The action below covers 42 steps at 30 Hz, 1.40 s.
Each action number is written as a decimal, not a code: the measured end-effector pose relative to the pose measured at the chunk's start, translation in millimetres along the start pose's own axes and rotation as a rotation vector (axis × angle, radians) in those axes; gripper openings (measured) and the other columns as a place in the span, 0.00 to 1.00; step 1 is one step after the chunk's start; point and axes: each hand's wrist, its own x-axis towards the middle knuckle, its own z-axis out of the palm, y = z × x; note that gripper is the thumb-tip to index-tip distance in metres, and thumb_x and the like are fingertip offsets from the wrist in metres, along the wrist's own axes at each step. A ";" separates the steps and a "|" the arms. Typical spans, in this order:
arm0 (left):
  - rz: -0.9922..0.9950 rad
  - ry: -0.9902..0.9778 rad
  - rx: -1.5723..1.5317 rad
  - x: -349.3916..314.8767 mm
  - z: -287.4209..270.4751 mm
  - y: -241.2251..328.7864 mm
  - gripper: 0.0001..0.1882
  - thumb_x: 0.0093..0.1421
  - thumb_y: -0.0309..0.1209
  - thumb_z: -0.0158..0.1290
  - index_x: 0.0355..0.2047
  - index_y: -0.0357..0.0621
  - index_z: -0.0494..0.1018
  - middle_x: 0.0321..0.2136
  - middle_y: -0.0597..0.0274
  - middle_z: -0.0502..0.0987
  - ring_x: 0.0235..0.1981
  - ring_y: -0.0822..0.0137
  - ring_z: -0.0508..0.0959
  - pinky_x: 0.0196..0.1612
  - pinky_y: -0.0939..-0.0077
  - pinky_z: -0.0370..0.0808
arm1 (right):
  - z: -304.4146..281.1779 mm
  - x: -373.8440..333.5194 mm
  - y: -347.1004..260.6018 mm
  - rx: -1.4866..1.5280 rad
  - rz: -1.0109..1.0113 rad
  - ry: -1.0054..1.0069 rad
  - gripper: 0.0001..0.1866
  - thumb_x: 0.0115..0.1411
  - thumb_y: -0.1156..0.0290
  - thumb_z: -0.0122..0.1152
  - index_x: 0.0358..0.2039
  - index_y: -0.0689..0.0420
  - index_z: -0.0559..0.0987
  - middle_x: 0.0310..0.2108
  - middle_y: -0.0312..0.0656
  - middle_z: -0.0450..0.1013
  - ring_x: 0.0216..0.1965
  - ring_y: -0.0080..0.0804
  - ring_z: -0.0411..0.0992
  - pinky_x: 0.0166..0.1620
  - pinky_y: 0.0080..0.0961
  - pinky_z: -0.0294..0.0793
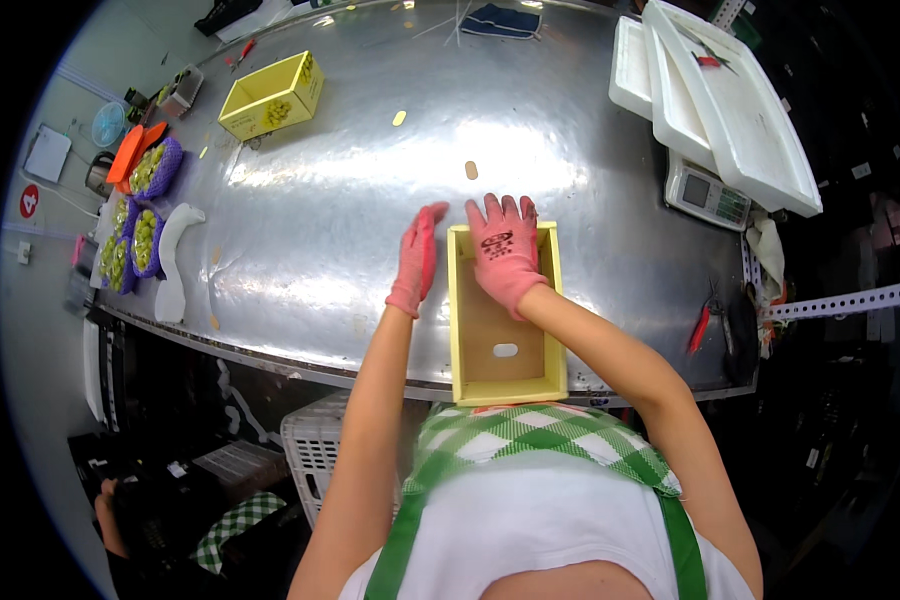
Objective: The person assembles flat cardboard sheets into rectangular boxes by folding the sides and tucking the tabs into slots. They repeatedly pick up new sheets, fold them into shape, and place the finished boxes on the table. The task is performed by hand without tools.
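Observation:
An open-topped yellow cardboard box (457,330) stands at the near edge of the metal table, close against my apron. Its brown bottom shows an oval hole near my body. My right hand (505,248), in a pink glove, lies over the far end of the box with its fingers outstretched and apart. The far wall is partly hidden under it. Just outside the box's left wall, my left hand (419,260), gloved alike, is held on edge with its fingers straight. A small gap separates it from the box, and nothing shows in it.
Another yellow box (273,100) stands far left. Green grapes in purple netting (147,243) lie at the left edge beside white foam (175,262). White foam trays (730,110) are stacked on a scale (707,193) at right. Red-handled pruners (701,328) lie near right.

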 end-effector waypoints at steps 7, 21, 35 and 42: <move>-0.320 -0.196 -0.808 -12.1 24.0 -26.6 0.32 0.64 0.54 0.28 0.41 0.38 0.70 0.34 0.64 0.74 0.35 0.73 0.72 0.41 0.78 0.69 | 39.8 13.9 -4.0 -0.190 -0.090 0.145 0.29 0.59 0.64 0.43 0.61 0.46 0.51 0.62 0.38 0.50 0.61 0.38 0.50 0.62 0.47 0.39; -0.130 0.018 -0.828 -18.0 44.3 -43.1 0.25 0.66 0.48 0.29 0.36 0.42 0.68 0.31 0.66 0.72 0.34 0.73 0.71 0.40 0.77 0.68 | 106.1 34.5 6.7 0.025 -0.288 0.634 0.26 0.52 0.63 0.51 0.53 0.45 0.61 0.46 0.39 0.62 0.49 0.35 0.61 0.60 0.42 0.52; -0.307 0.057 -0.884 -10.2 32.3 -37.8 0.23 0.64 0.47 0.34 0.36 0.40 0.67 0.33 0.60 0.73 0.35 0.67 0.72 0.42 0.73 0.71 | -2.2 18.5 49.4 1.084 -0.247 0.179 0.20 0.56 0.67 0.54 0.50 0.55 0.66 0.50 0.45 0.62 0.52 0.38 0.62 0.51 0.28 0.64; 0.151 0.304 -0.239 -12.0 -20.4 -18.8 0.30 0.65 0.48 0.28 0.57 0.37 0.54 0.56 0.56 0.59 0.59 0.64 0.56 0.62 0.70 0.49 | 68.7 34.2 196.0 1.852 0.347 0.273 0.22 0.62 0.61 0.42 0.54 0.56 0.65 0.52 0.41 0.64 0.55 0.30 0.59 0.59 0.25 0.53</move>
